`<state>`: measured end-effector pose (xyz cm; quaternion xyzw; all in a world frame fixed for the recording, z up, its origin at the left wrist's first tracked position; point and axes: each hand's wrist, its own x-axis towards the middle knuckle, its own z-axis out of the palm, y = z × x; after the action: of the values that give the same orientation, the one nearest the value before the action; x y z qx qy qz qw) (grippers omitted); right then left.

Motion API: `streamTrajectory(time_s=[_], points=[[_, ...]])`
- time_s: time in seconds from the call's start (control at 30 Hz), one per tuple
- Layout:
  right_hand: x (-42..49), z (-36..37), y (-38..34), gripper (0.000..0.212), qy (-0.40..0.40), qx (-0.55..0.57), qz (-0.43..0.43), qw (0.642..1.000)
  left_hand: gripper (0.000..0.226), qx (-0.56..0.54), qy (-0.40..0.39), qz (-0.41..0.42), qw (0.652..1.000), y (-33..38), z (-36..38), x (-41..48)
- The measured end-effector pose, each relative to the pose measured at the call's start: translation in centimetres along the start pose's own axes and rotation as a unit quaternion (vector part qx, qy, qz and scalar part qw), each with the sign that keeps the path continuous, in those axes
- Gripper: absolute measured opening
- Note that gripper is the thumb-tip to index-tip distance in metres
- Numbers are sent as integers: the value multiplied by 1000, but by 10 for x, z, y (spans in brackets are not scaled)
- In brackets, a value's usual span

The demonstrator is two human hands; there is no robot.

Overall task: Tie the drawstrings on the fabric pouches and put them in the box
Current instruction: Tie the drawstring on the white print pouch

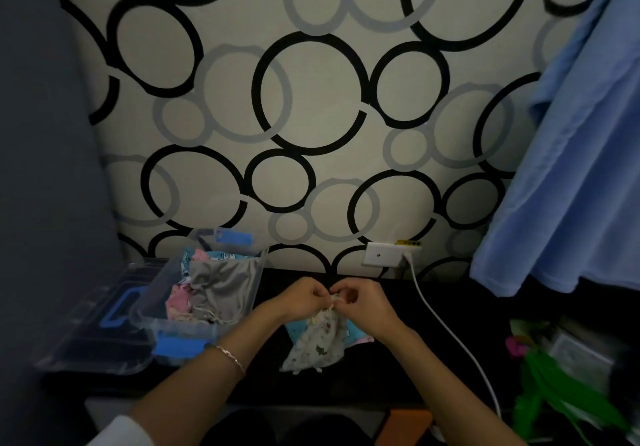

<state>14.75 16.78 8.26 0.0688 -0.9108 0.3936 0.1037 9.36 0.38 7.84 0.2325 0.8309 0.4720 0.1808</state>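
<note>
Nearest me, the left hand [304,298] and right hand [363,302] meet over the black table [381,376]. Each pinches the string [334,302] at the top of a pale pouch [311,343] with small dark prints. The pouch lies on the table, just right of the clear box [173,324]. I see a yellow tag [408,243] on the wall, but its words are too small to read.

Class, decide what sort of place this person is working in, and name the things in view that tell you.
Probably a room in a home: a circle-patterned wall, a blue cloth hanging on the right, and a wall socket with a white cable plugged in.
</note>
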Motion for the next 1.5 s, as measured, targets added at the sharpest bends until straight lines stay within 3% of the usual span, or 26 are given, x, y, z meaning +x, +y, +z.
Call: streamTrajectory(time_s=[0.27, 0.43, 0.53, 0.63, 0.73, 0.8, 0.87, 0.97, 1.13, 1.23, 1.37, 1.5], points=[[2, -2, -2, 16, -41, -151, -70, 985, 15, 36, 5, 18, 999, 0, -2, 0], [2, -1, -3, 17, -59, -136, -35, 988, 7, 11, 27, 34, 999, -8, -1, -2], [1, -5, -8, 14, -71, -54, 28, 996, 15, -8, 49, 39, 998, -11, -2, -3], [-3, -9, -17, 21, -96, 104, 108, 984, 14, 7, 72, 46, 996, -10, -4, -2], [-6, -12, -17, 31, -140, 294, 192, 926, 10, 11, 87, 66, 994, -5, -6, -3], [-4, -11, -8, 27, -145, 404, 226, 875, 12, -17, 85, 76, 993, -3, -7, -3], [-3, -9, -3, 20, -128, 441, 233, 857, 12, -32, 79, 78, 993, -2, -9, -4], [-7, -7, -9, 20, -97, 382, 214, 894, 15, -31, 71, 67, 995, -2, -11, -5], [-6, 7, -13, 2, 37, 196, 134, 971, 11, -38, 58, 42, 997, -5, -11, -5], [-7, 13, -8, 19, 105, 102, 70, 987, 12, -43, 56, 32, 997, -6, -11, -6], [-12, 11, -7, 3, 72, 4, -10, 997, 12, -49, 58, 27, 997, -7, -9, -7], [-13, 10, -5, 12, 54, -40, -22, 998, 16, -32, 48, 30, 998, -9, -7, -8]])
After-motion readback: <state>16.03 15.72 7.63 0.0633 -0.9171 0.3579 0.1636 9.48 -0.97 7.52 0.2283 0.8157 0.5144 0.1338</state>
